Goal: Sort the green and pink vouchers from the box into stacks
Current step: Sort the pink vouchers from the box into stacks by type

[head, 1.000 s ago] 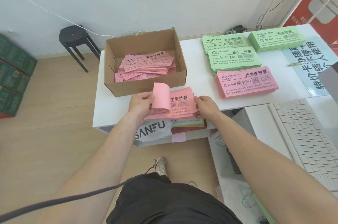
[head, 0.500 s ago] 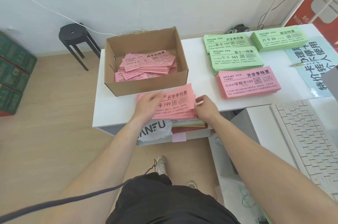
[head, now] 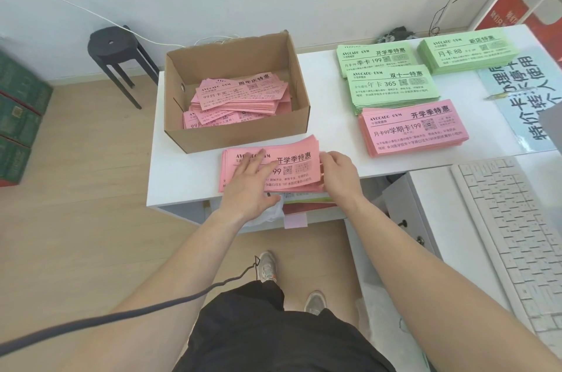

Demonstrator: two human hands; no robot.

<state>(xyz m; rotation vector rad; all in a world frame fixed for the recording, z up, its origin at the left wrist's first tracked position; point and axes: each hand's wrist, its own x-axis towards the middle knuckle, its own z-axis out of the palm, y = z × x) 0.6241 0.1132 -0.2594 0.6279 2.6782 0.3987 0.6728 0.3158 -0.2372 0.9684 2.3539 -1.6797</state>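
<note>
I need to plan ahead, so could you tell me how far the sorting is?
Done: three green stacks and one pink stack lie sorted. In hand: left hand presses a pink pile, right hand grips its edge. Left: vouchers in the box.

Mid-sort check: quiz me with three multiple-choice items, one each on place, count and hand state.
1. The pink stack under the left hand lies where, relative to the box? A inside; B in front; C behind.
2. Green stacks on the table? A one; B five; C three.
3. The left hand is? A flat on the pink stack; B lifting a voucher; C in the box.
1 B: it lies on the table before the box's front wall. 2 C: three lie at the far right. 3 A: straight fingers rest on its top.
</note>
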